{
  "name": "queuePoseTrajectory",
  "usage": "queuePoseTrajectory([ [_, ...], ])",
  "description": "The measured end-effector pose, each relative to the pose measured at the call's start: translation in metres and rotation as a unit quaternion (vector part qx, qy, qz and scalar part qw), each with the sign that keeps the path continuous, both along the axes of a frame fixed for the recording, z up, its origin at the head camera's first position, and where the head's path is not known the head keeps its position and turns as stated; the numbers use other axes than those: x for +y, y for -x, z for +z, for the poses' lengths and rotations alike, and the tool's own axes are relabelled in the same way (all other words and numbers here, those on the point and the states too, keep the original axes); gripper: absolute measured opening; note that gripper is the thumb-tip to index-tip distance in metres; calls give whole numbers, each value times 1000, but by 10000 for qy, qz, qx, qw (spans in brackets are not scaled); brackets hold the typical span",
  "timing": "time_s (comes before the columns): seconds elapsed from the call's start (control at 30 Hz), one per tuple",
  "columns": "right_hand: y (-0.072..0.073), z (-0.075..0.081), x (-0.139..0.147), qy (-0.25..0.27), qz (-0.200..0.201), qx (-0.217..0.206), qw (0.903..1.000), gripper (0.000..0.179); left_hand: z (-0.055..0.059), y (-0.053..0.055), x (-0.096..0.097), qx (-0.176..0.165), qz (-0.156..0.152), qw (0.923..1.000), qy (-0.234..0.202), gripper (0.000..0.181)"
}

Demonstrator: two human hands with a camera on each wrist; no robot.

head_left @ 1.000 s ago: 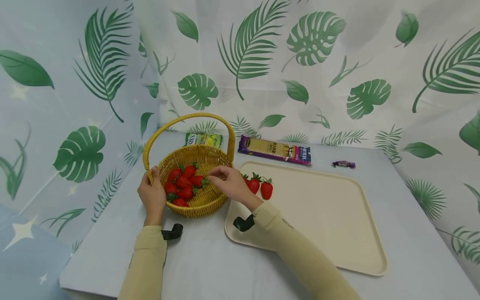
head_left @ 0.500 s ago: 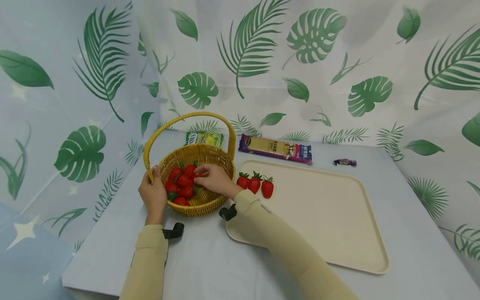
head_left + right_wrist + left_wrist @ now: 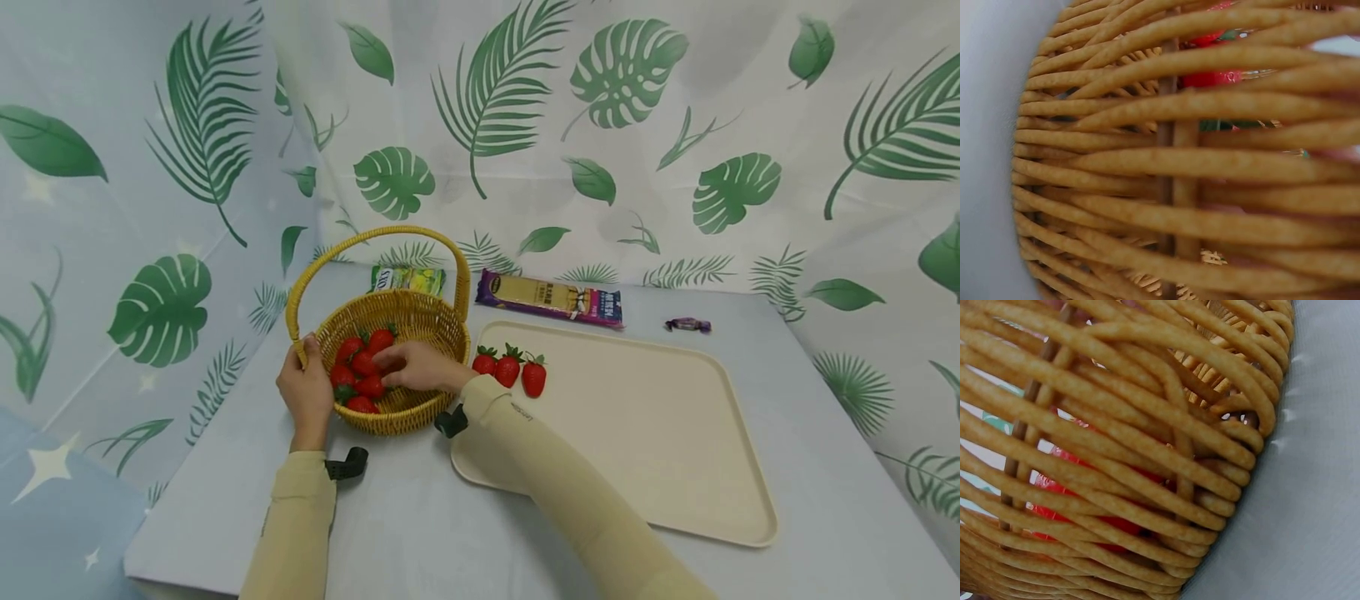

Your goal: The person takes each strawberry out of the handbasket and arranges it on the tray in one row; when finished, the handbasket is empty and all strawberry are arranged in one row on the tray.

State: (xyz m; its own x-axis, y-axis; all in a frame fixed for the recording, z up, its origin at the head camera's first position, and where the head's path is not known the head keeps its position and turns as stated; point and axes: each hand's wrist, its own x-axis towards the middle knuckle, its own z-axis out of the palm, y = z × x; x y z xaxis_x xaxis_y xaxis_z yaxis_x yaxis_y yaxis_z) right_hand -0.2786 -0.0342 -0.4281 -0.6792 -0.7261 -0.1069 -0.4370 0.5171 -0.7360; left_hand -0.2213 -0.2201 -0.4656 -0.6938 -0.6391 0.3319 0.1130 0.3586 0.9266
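A yellow wicker basket (image 3: 420, 408) with a tall arched handle stands on the table, left of the middle. Several red strawberries (image 3: 370, 386) lie in its left half. My left hand (image 3: 306, 392) grips the basket's left side, at the rim and handle base. My right hand (image 3: 420, 367) reaches in over the right rim, fingers and thumb curled about a strawberry that the hand largely hides. Through the weave, red fruit shows in both wrist views, close behind the basket wall (image 3: 1116, 444) on the left and the wicker strands (image 3: 1241, 165) on the right.
A beige tray (image 3: 637, 433) lies right of the basket, with three strawberries (image 3: 508, 367) at its left end. Behind stand a green-yellow packet (image 3: 408, 280) and a long purple-gold package (image 3: 551, 297). A small purple wrapped candy (image 3: 688, 325) lies at the back right.
My right hand has moved left and down into the basket, onto the strawberries, uncovering the leftmost tray strawberry. My left hand keeps its grip on the basket.
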Motion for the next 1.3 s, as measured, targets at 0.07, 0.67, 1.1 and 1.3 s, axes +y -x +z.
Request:
queuePoseTrajectory([
  [0.07, 0, 0, -1, -227, 373, 50, 9990, 44, 0, 0, 0, 14, 18, 10000, -22, 47],
  [0.67, 1, -5, 1, -747, 1131, -214, 9905, 47, 2, 0, 2, 33, -109, 9999, -120, 50],
  [1.1, -5, 0, 1, 72, 583, 93, 9982, 33, 2, 0, 2, 37, 12, 10000, -34, 50],
  [1.3, -9, 0, 3, 352, 286, 473, 9979, 31, -1, 0, 2, 18, 68, 10000, 0, 50],
])
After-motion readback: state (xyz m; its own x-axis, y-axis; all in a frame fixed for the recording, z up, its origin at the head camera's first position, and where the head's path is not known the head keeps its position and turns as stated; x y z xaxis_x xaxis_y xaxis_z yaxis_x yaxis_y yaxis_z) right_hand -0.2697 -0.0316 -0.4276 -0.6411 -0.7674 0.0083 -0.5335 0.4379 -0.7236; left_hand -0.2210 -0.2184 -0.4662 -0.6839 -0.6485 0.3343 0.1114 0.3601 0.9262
